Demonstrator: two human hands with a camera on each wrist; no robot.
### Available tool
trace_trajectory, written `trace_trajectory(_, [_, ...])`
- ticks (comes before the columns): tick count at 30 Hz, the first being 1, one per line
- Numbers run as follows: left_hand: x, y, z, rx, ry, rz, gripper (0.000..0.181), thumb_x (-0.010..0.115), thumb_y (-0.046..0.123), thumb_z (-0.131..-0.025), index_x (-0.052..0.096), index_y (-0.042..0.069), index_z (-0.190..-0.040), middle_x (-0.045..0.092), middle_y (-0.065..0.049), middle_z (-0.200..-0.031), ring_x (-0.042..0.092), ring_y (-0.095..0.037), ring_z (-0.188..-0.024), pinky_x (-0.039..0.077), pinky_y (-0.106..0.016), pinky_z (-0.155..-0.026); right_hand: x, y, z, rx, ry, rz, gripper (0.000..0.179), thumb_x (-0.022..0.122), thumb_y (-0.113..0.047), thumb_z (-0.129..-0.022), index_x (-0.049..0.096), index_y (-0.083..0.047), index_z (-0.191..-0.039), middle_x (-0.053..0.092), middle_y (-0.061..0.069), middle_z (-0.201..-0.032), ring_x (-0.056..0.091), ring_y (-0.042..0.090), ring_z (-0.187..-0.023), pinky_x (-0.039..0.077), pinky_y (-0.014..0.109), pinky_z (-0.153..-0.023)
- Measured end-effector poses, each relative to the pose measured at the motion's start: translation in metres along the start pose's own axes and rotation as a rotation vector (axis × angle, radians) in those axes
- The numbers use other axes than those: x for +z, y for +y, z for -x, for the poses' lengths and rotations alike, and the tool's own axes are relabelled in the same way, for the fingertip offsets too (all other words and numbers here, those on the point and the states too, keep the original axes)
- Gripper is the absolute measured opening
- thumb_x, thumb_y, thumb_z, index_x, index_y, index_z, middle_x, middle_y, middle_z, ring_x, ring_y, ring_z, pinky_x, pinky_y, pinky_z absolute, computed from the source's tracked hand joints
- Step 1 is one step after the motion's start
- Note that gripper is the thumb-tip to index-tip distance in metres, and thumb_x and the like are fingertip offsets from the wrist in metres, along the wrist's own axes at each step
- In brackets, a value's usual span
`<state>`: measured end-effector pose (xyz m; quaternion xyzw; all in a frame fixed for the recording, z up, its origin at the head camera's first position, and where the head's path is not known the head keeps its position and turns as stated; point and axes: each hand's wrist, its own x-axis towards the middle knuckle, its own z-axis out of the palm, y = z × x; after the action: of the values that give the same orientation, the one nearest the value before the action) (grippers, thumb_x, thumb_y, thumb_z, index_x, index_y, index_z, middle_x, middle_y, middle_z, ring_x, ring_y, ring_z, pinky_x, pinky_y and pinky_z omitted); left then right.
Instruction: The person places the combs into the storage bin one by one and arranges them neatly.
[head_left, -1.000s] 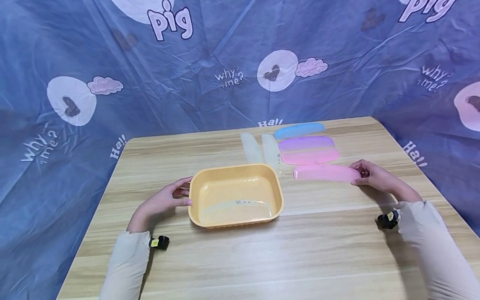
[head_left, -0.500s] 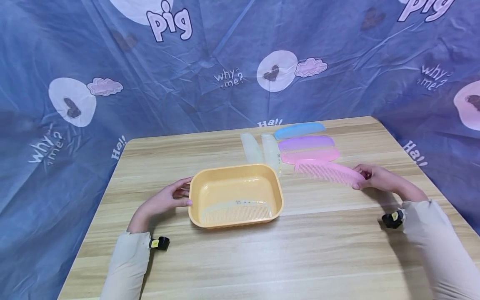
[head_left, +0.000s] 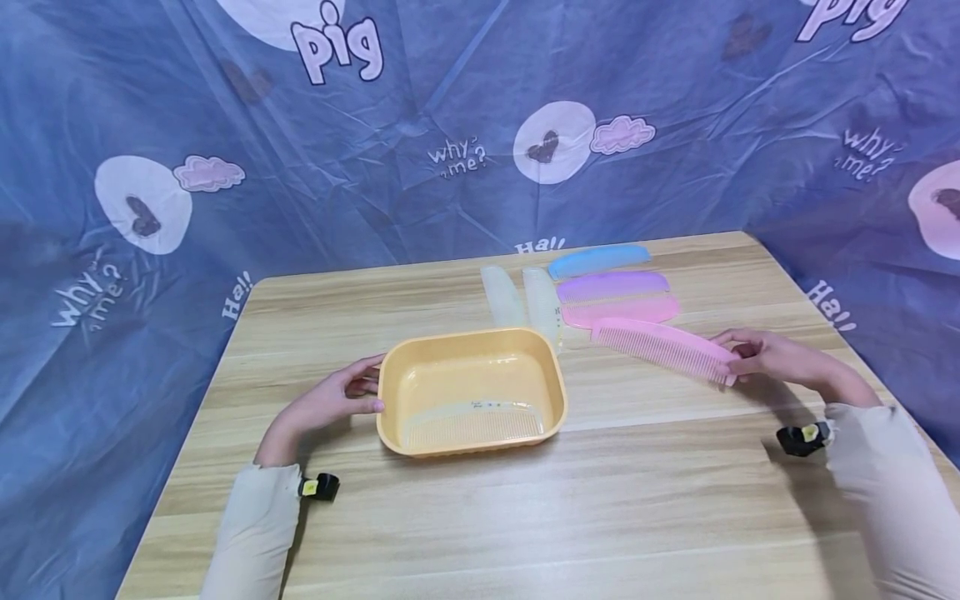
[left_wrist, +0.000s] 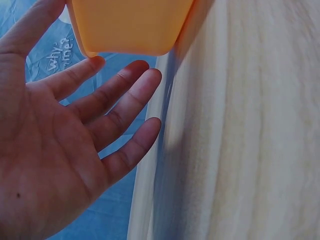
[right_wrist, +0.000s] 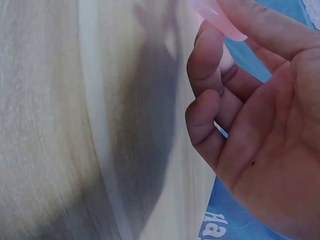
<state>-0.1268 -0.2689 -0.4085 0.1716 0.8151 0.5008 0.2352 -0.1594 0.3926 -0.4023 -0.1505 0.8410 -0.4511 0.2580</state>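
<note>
My right hand (head_left: 787,362) pinches the right end of a light pink comb (head_left: 660,340) between thumb and fingers. The comb slants, its teeth facing the near side, and its left end lies close to or over another pink comb (head_left: 621,310). In the right wrist view, only the end of the held pink comb (right_wrist: 217,17) shows. A yellow plastic basin (head_left: 450,367) sits near the middle of the table. Thumb and forefinger of my left hand (head_left: 318,408) touch its left side, the other fingers spread loosely. Inside the basin lies a clear comb (head_left: 474,422).
Behind the basin lie two whitish clear combs, the left one (head_left: 502,294) beside the right one (head_left: 542,300). A purple comb (head_left: 613,286) and a blue comb (head_left: 598,261) lie farther back. Patterned blue cloth (head_left: 337,192) hangs beyond the wooden table (head_left: 480,525).
My right hand has moved right and slightly nearer with the pink comb, turning its right end toward me. The left hand and the basin stay in place.
</note>
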Motion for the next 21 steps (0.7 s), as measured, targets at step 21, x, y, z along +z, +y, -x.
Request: trace_trajectory(21, [0.001, -0.002, -0.002, -0.01, 0.007, 0.007, 0.079, 0.07, 0.017, -0.089, 0.024, 0.004, -0.152, 0.049, -0.026, -0.136, 0.052, -0.04, -0.123, 0.048, -0.022, -0.093, 0.0, -0.021, 0.007, -0.119, -0.124, -0.054, 0.038, 0.053, 0.003, -0.094, 0.056, -0.023, -0.121, 0.071, -0.005, -0.093, 0.065, 0.009, -0.078, 0.052, 0.026, -0.066])
